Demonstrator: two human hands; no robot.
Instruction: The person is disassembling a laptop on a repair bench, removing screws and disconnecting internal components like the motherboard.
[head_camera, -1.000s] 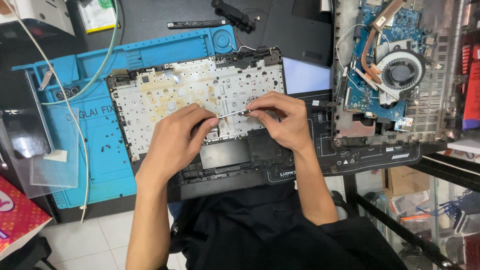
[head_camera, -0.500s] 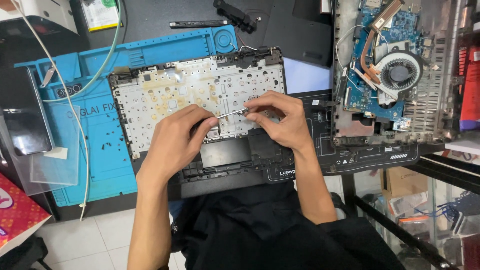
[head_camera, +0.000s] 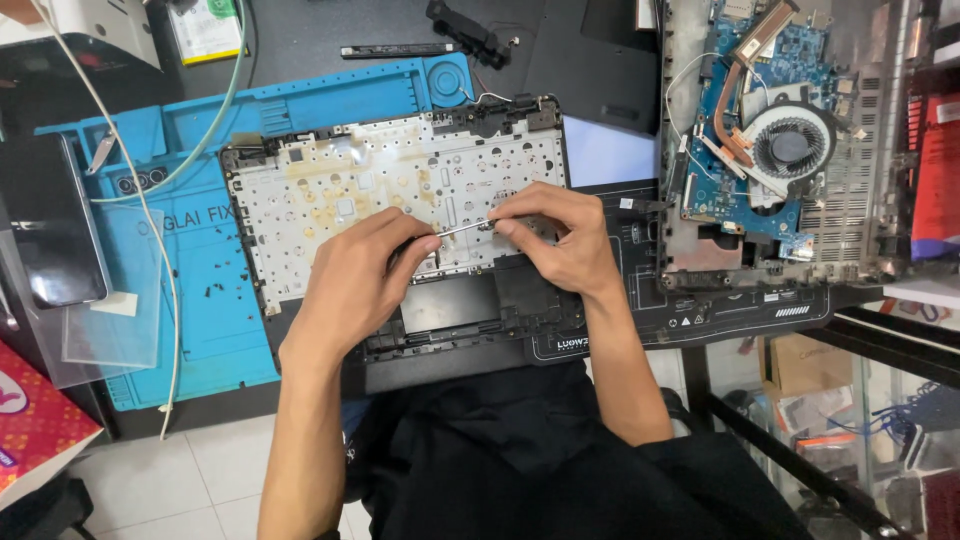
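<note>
A laptop palmrest (head_camera: 330, 190) lies upside down on the bench, its white, stained keyboard backing facing up. My left hand (head_camera: 355, 285) rests on its lower middle, fingers curled around one end of thin metal tweezers (head_camera: 462, 228). My right hand (head_camera: 560, 240) pinches the other end, fingertips pressed near the backing's lower right edge. The black touchpad area (head_camera: 450, 303) shows just below both hands. What the tweezer tips touch is hidden by my fingers.
A blue repair mat (head_camera: 215, 300) lies under the palmrest. The laptop base with motherboard and fan (head_camera: 790, 145) sits at right on a black mat (head_camera: 700, 320). A phone (head_camera: 50, 220) and white cable (head_camera: 140, 210) lie at left; a black hinge part (head_camera: 470, 30) sits behind.
Both hands stay in the same spot on the palmrest; only small finger shifts around the tweezers are visible.
</note>
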